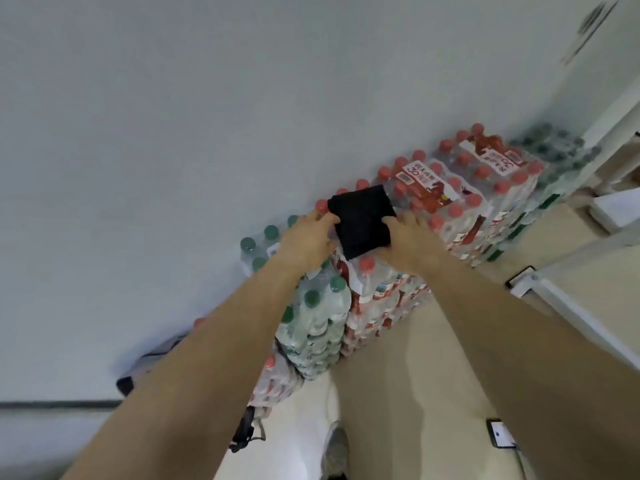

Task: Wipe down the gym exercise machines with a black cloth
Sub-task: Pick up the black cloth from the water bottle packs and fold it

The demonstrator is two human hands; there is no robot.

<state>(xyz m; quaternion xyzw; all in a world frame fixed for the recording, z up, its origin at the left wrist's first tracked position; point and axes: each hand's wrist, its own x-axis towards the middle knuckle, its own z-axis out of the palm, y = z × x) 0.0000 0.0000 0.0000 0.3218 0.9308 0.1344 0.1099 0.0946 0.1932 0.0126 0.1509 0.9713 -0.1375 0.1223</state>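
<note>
A folded black cloth [360, 220] lies flat on top of a stack of shrink-wrapped water bottles with red caps [446, 199], against a white wall. My left hand [306, 240] is at the cloth's left edge, with the fingertips on that edge. My right hand [408, 240] is at the right and near edge, fingers laid on top of the cloth and the thumb at its lower edge. No gym machine is in view.
Packs of green-capped bottles [311, 306] stand left of and below the red-capped ones, with more at the far right [550, 147]. A white frame [568, 306] runs along the right. A phone [502, 434] lies on the pale floor, and dark gear [246, 431] sits by the stack's base.
</note>
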